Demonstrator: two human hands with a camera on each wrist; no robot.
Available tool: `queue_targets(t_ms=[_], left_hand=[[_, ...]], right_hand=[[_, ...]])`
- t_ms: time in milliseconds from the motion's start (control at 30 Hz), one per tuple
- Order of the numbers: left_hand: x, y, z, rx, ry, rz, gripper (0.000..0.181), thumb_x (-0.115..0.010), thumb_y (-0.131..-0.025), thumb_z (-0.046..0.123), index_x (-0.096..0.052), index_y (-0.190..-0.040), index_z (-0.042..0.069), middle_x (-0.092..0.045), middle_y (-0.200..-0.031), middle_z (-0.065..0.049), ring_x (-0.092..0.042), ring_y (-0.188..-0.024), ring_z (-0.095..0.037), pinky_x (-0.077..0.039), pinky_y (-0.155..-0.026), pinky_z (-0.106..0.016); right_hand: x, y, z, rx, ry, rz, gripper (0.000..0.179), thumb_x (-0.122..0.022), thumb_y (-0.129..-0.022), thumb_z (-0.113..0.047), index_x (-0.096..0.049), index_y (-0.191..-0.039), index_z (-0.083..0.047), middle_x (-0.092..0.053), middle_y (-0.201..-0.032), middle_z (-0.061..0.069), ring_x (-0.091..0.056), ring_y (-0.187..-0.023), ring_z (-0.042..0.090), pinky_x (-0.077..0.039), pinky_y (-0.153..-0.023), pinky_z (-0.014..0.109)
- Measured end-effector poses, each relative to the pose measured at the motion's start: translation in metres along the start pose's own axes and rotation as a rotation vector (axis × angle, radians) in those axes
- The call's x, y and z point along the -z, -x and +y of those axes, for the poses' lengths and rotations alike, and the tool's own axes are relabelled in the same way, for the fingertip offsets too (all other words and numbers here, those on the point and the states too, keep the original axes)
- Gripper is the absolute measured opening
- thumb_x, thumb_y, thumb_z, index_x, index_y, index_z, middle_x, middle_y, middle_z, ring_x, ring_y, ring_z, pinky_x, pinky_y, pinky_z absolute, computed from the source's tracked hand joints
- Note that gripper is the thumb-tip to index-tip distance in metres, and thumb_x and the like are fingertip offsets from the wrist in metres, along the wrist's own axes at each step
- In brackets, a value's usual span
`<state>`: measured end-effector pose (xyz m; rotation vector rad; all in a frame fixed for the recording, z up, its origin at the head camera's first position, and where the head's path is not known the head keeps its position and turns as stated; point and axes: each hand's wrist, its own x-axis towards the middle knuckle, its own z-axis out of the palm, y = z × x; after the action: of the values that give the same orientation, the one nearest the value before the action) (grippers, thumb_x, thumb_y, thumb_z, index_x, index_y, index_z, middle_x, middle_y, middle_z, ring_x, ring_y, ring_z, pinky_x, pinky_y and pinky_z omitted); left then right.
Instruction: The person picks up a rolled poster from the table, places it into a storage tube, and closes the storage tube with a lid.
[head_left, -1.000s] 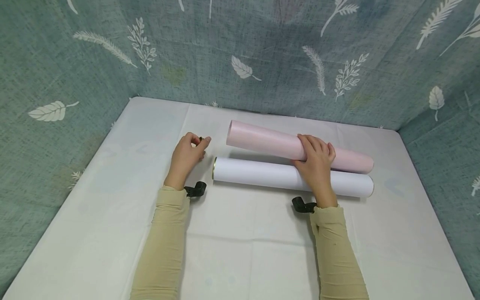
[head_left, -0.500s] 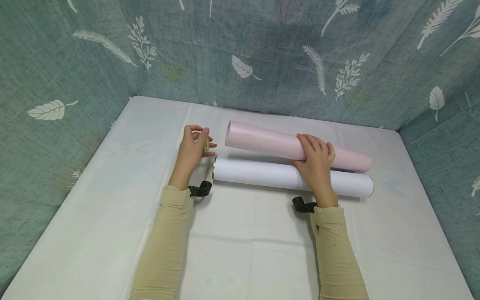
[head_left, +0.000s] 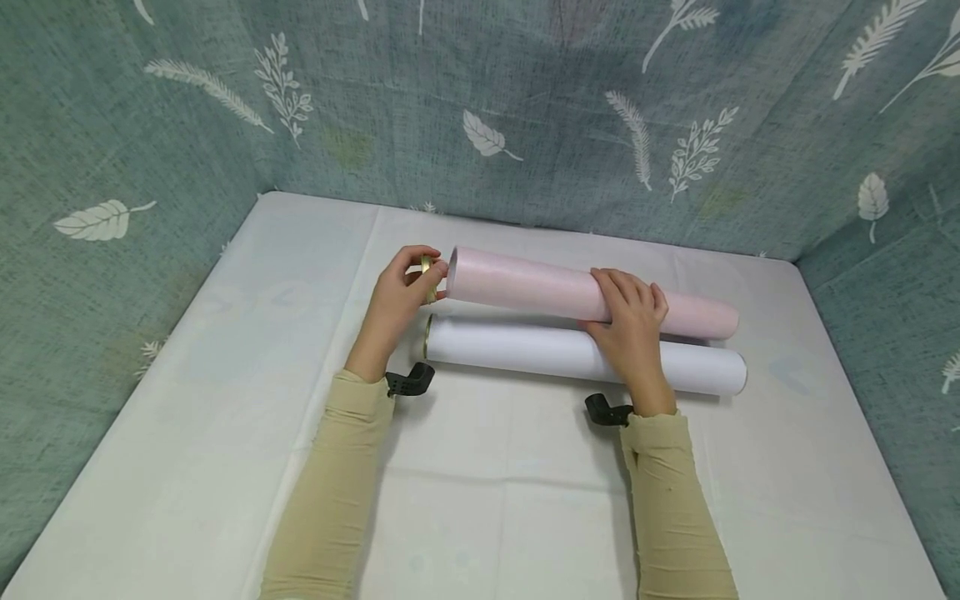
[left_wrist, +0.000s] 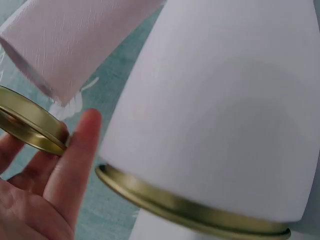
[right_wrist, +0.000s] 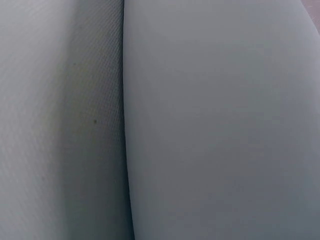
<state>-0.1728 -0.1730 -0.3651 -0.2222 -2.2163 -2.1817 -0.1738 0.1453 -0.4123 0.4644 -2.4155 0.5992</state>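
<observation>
My left hand [head_left: 401, 292] pinches a gold metal lid [head_left: 428, 279] by its edge, close to the open left end of a pink paper tube [head_left: 525, 282]. In the left wrist view the round lid [left_wrist: 30, 120] stands just apart from the tube's open rim [left_wrist: 30, 70]. My right hand [head_left: 632, 321] grips the pink tube from above, right of its middle. Nearer to me a white tube [head_left: 517, 346] lies alongside on the table, with a gold cap [left_wrist: 190, 205] on its left end. The right wrist view is mostly filled by the white tube [right_wrist: 220, 120]; the right hand is out of it.
A white cloth [head_left: 480, 517] with faint creases covers the table. Behind and at both sides hangs a green-blue curtain [head_left: 555, 167] with white leaf prints. A black wrist camera [head_left: 411, 380] sticks out from the left sleeve, close to the white tube's capped end.
My left hand has moved right with the lid, toward the pink tube's open end, and the lid has turned into view. The pink tube has shifted slightly left under my right hand.
</observation>
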Motion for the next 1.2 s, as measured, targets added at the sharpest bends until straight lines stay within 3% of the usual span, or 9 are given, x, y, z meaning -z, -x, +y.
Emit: queue_targets(t_ms=[233, 500, 833, 1033, 1200], left_hand=[[-0.006, 0.001, 0.005, -0.117, -0.028, 0.026, 0.038, -0.059, -0.086, 0.028, -0.047, -0.115, 0.007, -0.054, -0.115, -0.012, -0.055, -0.100, -0.029, -0.047, -0.077, -0.031], [-0.011, 0.001, 0.005, -0.174, -0.061, 0.024, 0.039, -0.057, -0.088, 0.022, -0.044, -0.118, 0.001, -0.054, -0.115, -0.009, -0.055, -0.094, -0.018, -0.043, -0.070, -0.023], [-0.015, 0.002, 0.007, -0.130, -0.167, 0.045, 0.038, -0.056, -0.088, 0.029, -0.050, -0.122, 0.011, -0.054, -0.116, -0.003, -0.053, -0.102, -0.016, -0.045, -0.071, -0.027], [-0.017, -0.007, -0.010, -0.116, -0.196, 0.024, 0.043, -0.060, -0.083, 0.039, -0.051, -0.122, 0.024, -0.052, -0.117, 0.004, -0.051, -0.104, -0.011, -0.046, -0.069, -0.031], [-0.018, -0.010, -0.019, -0.157, -0.256, 0.031, 0.043, -0.058, -0.082, 0.047, -0.052, -0.121, 0.031, -0.050, -0.114, 0.010, -0.050, -0.101, -0.007, -0.045, -0.071, -0.034]], right_hand=[[0.001, -0.001, 0.000, 0.007, 0.005, 0.004, 0.075, -0.084, -0.058, -0.020, -0.050, -0.126, -0.021, -0.049, -0.125, 0.000, -0.037, -0.118, 0.025, -0.009, -0.099, 0.051], [-0.001, 0.001, 0.001, 0.018, -0.003, 0.013, 0.076, -0.084, -0.058, -0.019, -0.050, -0.126, -0.022, -0.049, -0.125, 0.000, -0.037, -0.118, 0.024, -0.009, -0.100, 0.051], [0.000, 0.000, 0.001, 0.020, -0.006, 0.011, 0.075, -0.084, -0.058, -0.017, -0.051, -0.125, -0.022, -0.049, -0.125, 0.000, -0.037, -0.118, 0.024, -0.009, -0.100, 0.050], [0.000, 0.000, 0.001, 0.027, 0.009, 0.004, 0.074, -0.084, -0.059, -0.019, -0.050, -0.125, -0.022, -0.048, -0.126, -0.001, -0.036, -0.119, 0.023, -0.009, -0.099, 0.051], [-0.001, 0.000, 0.001, 0.028, 0.000, 0.012, 0.074, -0.084, -0.058, -0.019, -0.051, -0.125, -0.022, -0.049, -0.126, -0.001, -0.036, -0.119, 0.023, -0.009, -0.100, 0.051]])
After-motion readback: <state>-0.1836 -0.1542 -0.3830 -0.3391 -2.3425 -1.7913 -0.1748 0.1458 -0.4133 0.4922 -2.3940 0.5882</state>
